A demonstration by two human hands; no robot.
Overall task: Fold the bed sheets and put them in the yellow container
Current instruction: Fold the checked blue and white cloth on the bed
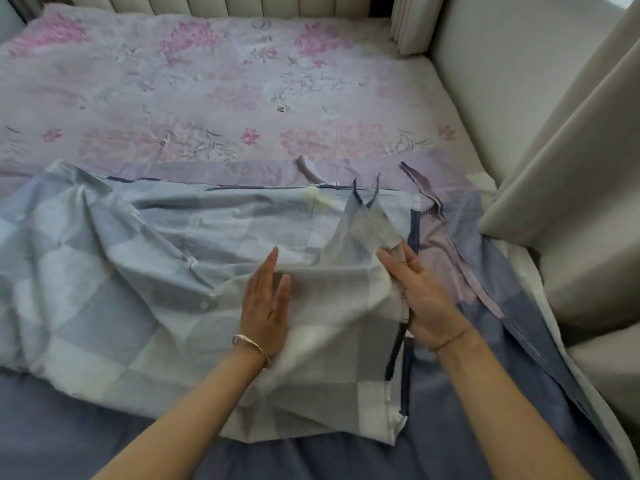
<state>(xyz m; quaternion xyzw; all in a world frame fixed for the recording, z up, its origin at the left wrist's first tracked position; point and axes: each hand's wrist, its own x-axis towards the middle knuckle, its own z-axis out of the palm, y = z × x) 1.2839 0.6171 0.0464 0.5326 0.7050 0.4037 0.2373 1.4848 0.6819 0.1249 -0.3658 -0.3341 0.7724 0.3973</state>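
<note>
Pale blue-and-grey checked sheet (173, 258) is lying rumpled across the near half of the bed. It's sitting on top of a plain dark blue sheet (86, 427) that's showing along the near edge and down the right side. The right-hand part of the checked one is lying doubled over itself, making a smoother flap, and everything off to the left is looking pretty bunched up.

Left hand (266, 306) is resting flat on that flap, palm down, fingers straight and close together, pressing on the cloth. A silver bangle (251, 344) is sitting on that wrist.

Right hand (426, 299) is holding the flap's right edge, thumb on one side and fingers on the other, pinching the fabric. A corner of the cloth is standing up just above the fingertips (kind of see-through against the light). A thin band (446, 342) is circling that wrist.

Two short dark ties (356, 192) are poking up at the far edge of the checked sheet. Some lilac fabric (446, 244) with long strips is lying just to its right.

Further back, a pink floral quilt (207, 81) is covering the far half of the bed. A cream padded headboard (242, 3) is running along the top and a cream padded side panel (485, 81) is standing on the right.
</note>
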